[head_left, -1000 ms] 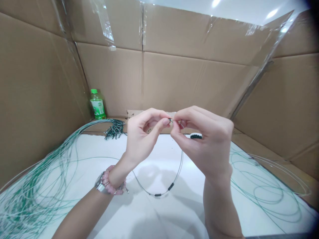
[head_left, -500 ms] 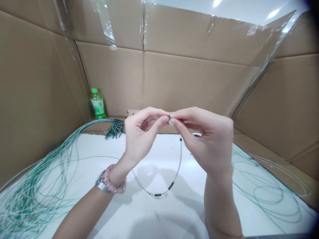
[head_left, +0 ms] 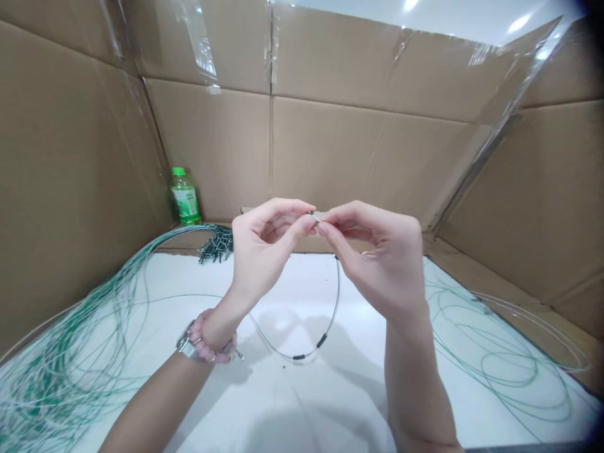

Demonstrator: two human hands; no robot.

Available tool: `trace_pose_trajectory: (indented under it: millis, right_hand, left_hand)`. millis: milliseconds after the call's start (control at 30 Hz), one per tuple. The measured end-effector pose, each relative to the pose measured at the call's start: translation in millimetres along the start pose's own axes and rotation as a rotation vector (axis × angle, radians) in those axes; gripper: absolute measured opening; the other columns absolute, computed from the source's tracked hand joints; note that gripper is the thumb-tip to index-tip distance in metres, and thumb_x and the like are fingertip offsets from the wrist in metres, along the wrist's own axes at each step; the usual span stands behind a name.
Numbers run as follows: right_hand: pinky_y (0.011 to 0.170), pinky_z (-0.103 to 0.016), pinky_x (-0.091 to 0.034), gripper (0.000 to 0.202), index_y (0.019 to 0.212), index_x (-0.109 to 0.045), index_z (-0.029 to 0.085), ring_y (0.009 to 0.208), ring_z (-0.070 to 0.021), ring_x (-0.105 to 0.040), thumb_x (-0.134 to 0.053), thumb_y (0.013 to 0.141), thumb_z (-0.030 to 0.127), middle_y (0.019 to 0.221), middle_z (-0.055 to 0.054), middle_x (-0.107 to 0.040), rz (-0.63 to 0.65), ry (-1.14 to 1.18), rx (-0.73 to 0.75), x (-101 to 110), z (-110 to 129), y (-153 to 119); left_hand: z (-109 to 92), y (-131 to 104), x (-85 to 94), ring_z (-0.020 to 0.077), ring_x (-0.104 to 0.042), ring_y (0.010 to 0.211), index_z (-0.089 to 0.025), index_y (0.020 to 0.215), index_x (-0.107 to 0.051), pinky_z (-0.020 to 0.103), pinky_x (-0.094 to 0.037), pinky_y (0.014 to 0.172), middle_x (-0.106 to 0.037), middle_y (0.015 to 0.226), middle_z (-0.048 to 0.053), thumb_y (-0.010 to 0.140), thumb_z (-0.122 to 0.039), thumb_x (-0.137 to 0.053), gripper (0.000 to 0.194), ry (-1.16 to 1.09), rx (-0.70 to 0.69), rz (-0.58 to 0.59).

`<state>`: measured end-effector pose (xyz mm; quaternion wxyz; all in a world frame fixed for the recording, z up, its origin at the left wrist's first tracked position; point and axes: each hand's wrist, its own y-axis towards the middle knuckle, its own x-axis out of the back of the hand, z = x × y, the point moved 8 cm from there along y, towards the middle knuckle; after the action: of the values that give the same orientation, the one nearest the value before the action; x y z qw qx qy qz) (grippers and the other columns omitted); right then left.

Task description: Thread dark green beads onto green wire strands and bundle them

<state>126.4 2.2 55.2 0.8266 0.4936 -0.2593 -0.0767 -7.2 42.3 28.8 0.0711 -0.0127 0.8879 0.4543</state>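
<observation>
Above the white table (head_left: 302,402), at centre: left hand (head_left: 262,251) and right hand (head_left: 380,261) meeting fingertip to fingertip, both pinching narrow on the wire end (head_left: 314,216). Hanging below toward 6 o'clock, the wire loop (head_left: 330,321) carrying dark beads (head_left: 321,341). Green bottle (head_left: 185,198) standing at 10 o'clock.

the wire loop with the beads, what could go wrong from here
The left hand and right hand pinch the wire only at fingertips; a slip could let the end spring free. The black beads sit loose low on the loop and might slide off. The hanging loop could snag the green wire coils nearby.
</observation>
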Motion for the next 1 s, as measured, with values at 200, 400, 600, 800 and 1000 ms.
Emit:
trace_pose_trajectory:
  millis: [200,400,600,800,1000]
  right_hand:
    - [0.068,-0.021,-0.058,0.009,0.077,-0.063,0.021,0.067,-0.0092,-0.062,-0.06,0.083,0.014,0.073,0.003,-0.065,0.019,0.086,-0.056,0,-4,2]
    - [0.069,-0.02,-0.059,0.01,0.076,-0.062,0.021,0.069,-0.0089,-0.063,-0.06,0.084,0.015,0.074,0.003,-0.066,0.043,0.1,-0.055,-2,-3,1]
    - [0.066,-0.021,-0.057,0.01,0.075,-0.061,0.02,0.067,-0.009,-0.06,-0.06,0.084,0.015,0.073,0.002,-0.065,0.041,0.105,-0.055,-3,-3,1]
    - [0.066,-0.022,-0.057,0.011,0.075,-0.061,0.022,0.066,-0.0096,-0.059,-0.06,0.083,0.014,0.072,0.002,-0.064,0.042,0.078,-0.042,-3,-2,1]
    - [0.065,-0.02,-0.056,0.012,0.074,-0.061,0.019,0.064,-0.0078,-0.057,-0.059,0.082,0.011,0.071,0.003,-0.063,0.047,0.055,-0.025,-4,-1,1]
  left_hand:
    - [-6,5,4.6,0.0086,-0.068,0.06,-0.018,0.082,-0.07,0.016,-0.056,0.059,-0.071,0.069,-0.001,0.079,-0.023,-0.068,0.006,0.041,-0.03,-0.003]
    - [-10,3,1.4,0.0073,-0.065,0.057,-0.017,0.074,-0.069,0.014,-0.054,0.055,-0.068,0.065,-0.002,0.078,-0.018,-0.068,0.005,0.057,-0.058,0.023]
    - [-15,1,1.6,0.0081,-0.067,0.064,-0.017,0.079,-0.069,0.016,-0.055,0.06,-0.07,0.071,-0.001,0.081,-0.015,-0.064,0.006,0.097,-0.135,0.051]
    - [-17,4,8.3,0.0081,-0.063,0.062,-0.017,0.075,-0.067,0.017,-0.053,0.058,-0.067,0.069,-0.001,0.079,-0.016,-0.066,0.004,0.18,-0.164,0.005]
    - [-21,4,5.1,0.0063,-0.052,0.054,-0.015,0.067,-0.059,0.017,-0.044,0.05,-0.057,0.059,-0.002,0.084,-0.021,-0.06,0.018,0.291,-0.217,0.075]
